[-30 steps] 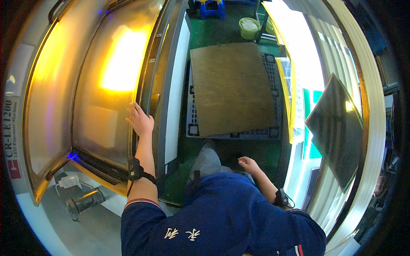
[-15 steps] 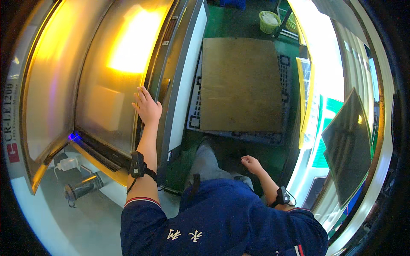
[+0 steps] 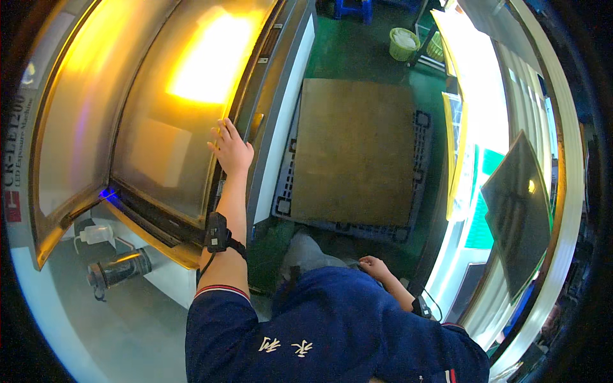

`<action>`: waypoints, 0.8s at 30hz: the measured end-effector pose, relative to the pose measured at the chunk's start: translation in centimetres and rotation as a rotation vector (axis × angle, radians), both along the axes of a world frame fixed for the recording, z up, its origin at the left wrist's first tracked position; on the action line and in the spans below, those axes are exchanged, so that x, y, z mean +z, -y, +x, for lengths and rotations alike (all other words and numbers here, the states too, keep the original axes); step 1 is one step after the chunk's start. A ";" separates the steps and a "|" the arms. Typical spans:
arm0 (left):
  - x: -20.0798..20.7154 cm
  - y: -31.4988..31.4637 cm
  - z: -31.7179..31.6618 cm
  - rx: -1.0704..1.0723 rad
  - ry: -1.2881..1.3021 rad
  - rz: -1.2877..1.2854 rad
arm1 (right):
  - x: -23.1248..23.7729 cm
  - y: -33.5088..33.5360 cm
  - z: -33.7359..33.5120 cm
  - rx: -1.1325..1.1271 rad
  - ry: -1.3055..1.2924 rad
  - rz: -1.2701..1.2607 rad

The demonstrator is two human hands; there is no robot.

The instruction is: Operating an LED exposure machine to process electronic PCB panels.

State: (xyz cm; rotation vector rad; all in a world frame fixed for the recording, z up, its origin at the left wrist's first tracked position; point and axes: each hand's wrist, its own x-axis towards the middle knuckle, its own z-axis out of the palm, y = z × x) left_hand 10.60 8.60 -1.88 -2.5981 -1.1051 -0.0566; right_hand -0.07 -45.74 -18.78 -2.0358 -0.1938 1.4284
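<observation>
My left hand reaches forward with its fingers spread, touching the front edge of a machine's flat, metal-framed bed. Nothing is held in it. A bright yellow-white glow covers the far part of that bed. On the left, the machine's raised lid stands open, with a small violet light near the hinge corner. My right hand hangs low by my right thigh, fingers loosely curled in, with nothing visible in them.
A brown board lies on a grey plastic pallet on the green floor. At the far right stand a basket and a blue stool. A dark panel leans by the bright right side. A cylindrical motor-like unit sits lower left.
The view has shifted, with the pallet and board appearing lower. My left hand stays at the bed's edge, a little farther along it. My right hand has dropped closer to my body.
</observation>
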 end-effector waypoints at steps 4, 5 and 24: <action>0.4 -0.1 -0.2 -0.013 0.041 -0.031 | 0.8 -0.9 -0.3 -0.002 0.099 -0.004; 0.5 0.0 -0.3 -0.014 0.038 -0.048 | 1.0 -1.1 -0.5 -0.003 0.109 -0.008; 0.7 -1.9 -4.2 -0.359 0.154 -0.101 | 10.0 -16.3 1.8 0.038 0.557 0.169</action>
